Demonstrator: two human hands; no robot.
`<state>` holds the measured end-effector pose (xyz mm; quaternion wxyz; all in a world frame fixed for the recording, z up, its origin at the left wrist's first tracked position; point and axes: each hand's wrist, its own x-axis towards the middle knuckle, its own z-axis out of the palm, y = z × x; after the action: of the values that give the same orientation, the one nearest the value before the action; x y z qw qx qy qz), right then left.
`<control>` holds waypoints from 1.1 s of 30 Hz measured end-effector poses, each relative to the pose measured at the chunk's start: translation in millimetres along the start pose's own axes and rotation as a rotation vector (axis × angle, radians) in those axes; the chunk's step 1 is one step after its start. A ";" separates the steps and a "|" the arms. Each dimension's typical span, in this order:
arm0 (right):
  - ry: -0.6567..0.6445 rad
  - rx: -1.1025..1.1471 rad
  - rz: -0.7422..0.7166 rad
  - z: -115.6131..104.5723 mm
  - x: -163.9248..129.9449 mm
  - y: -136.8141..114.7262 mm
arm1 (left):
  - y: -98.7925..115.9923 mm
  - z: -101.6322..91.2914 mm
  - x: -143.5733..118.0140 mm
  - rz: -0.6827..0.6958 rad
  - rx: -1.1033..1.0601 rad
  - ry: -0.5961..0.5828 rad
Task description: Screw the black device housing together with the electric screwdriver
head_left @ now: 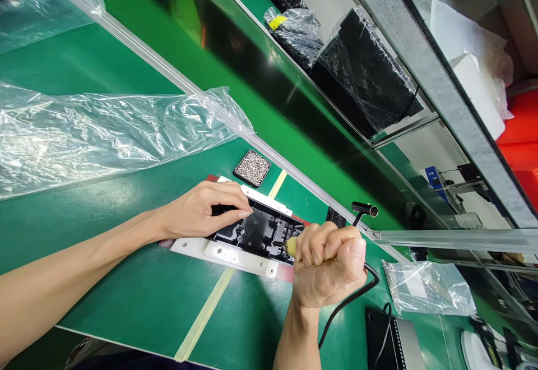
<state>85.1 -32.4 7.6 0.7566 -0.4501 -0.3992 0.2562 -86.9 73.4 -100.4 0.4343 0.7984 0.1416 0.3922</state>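
Right hand (328,263): nearest the camera, low and right of centre, curled into a tight fist around the handle of a powered screwdriver (291,246). Only the yellowish tip end of the tool shows past the fingers; it meets the right edge of the black part. A black cable (348,300) leaves the fist and runs down toward the near edge of the surface.

Left hand (202,210): forearm entering from the lower left, palm down, fingers bent and pressed together on the upper left corner of the black part, holding it flat.

Black part (260,232): moulded plastic piece with ribs and recesses, seated in a white fixture plate (222,252) which lies on the green surface (126,297), between the two hands. A red edge shows under the plate (what it belongs to cannot be told).

Small black tray (253,168): filled with tiny silvery screws, just beyond the fixture, near the metal rail.

Clear plastic sheet (105,129): crumpled, spread over the left of the surface, well apart from the fixture.

Yellow tape line (210,308): runs across the surface and under the fixture.

Bagged black items (365,73): on the far side of the glossy belt, upper right.

Small clear bag (424,288): right of the right hand, lying flat.
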 end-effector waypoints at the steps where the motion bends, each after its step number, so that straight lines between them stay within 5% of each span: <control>1: -0.002 -0.001 0.001 -0.1 0.0 -0.1 | 0.3 -0.1 0.2 0.001 0.000 -0.001; 33: -0.010 -0.012 -0.005 -0.3 0.4 -0.1 | -1.0 -0.1 -0.4 0.009 0.006 0.001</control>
<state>85.6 -32.3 7.8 0.7524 -0.4524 -0.4057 0.2542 -87.2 73.8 -101.4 0.4300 0.8001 0.1396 0.3942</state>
